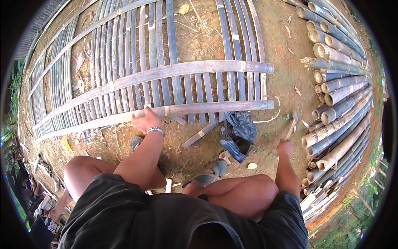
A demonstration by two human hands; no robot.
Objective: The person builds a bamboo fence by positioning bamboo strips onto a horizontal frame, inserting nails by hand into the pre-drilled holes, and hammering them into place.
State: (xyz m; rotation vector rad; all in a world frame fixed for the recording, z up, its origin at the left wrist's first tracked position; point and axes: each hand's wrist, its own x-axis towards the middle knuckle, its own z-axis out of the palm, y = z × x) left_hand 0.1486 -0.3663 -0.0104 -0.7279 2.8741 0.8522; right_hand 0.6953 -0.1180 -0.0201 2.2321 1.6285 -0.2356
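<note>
A bamboo lattice panel lies on the ground before me, its many narrow upright slats (pixel 172 45) crossed by long split-bamboo rails. My left hand (pixel 145 120), with a braided bracelet at the wrist, is closed on the nearest rail (pixel 215 107). One of its fingers reaches over the rail's far edge beside a slat; the other fingertips are partly hidden. Out to the right, my right hand (pixel 284 147) grips a hammer (pixel 292 123) by its handle, the head raised and apart from the panel.
A dark plastic bag (pixel 239 135) sits by the panel's near edge, with a loose bamboo strip (pixel 202 133) beside it. Stacked bamboo poles (pixel 338 97) line the right side. My sandalled foot (pixel 209 174) is close to the bag. A thin pale strip (pixel 271 118) curls on the dirt.
</note>
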